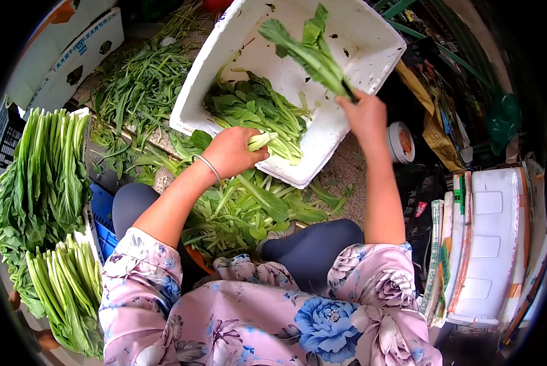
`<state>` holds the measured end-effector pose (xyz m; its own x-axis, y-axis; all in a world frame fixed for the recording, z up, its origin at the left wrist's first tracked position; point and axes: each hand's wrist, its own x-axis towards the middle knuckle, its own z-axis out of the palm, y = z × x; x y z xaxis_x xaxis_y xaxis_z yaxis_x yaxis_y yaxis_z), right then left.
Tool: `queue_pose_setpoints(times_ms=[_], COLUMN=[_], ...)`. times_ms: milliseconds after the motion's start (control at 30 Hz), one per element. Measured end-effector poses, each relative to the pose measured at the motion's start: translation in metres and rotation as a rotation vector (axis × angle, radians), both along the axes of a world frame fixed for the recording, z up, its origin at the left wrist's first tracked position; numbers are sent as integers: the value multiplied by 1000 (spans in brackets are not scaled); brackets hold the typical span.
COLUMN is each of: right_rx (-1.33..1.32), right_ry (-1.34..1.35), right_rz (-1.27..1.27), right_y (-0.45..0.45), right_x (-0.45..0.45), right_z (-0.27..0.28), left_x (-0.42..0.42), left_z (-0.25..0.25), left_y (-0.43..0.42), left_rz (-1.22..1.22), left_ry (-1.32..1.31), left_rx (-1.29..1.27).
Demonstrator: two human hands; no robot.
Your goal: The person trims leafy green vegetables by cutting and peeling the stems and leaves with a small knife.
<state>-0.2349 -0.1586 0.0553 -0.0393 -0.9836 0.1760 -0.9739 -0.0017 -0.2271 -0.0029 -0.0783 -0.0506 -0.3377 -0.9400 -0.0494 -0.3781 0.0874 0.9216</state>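
Leafy greens (pixel 316 58) blurred in right grip (pixel 366 114) — dark sliver (pixel 348 90) unclear; left grip (pixel 229 152) clasps half-hidden stalk (pixel 260 141).

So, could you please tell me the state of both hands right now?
Left hand: closed, holding a pale green stalk.
Right hand: closed on a slim dark object, too blurred to identify, with leafy greens just beyond.

White tub (pixel 394 144), green plastic bag (pixel 505 122) — white boxes (pixel 488 244) nearby.
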Motion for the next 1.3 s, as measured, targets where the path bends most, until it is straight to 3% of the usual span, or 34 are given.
queue_pose_setpoints(times_ms=[100, 167, 233, 333, 400, 533, 633, 700, 767, 833, 1033, 1100, 1300], right_rx=[408, 474, 377, 218, -260, -419, -425, -426, -432, -353, -198, -109, -74], right_ry=[84, 46, -130, -186, -262, -418, -513, -538, -557, -661, -960, -972, -1068], right_rz=[59, -7, -35, -24, 153, 191, 151, 156, 171, 140, 55, 20, 38], right_y=[11, 26, 35, 52, 60, 78, 84, 85, 85, 88, 97, 97, 92], right_x=[-15, -7, -5, 0, -5, -2, -3, 0, 4, 5, 10, 6, -9], right_z=[-118, -131, -115, -83, -83, -92, -110, -112, -110, -111, -109, -108, -112], left_x=[-2, -4, -3, 1, 1, -6, -15, -19, -24, -31, -48, -50, -56], left_z=[-3, -4, -8, -18, -12, -13, -11, -12, -14, -18, -19, -24, -24], left_y=[2, 6, 8, 5, 5, 6, 9, 6, 4, 1, -5, -11, -14], left_rz=[-13, 3, 26, 60, 115, 170, 208, 230, 242, 300, 239, 256, 316], left_ry=[-65, -105, -137, -257, -262, -243, -249, -254, -254, -92, -255, -316, -233], left_rx=[-79, -112, -89, -219, -236, -255, -299, -459, -431, -610, -623, -758, -651])
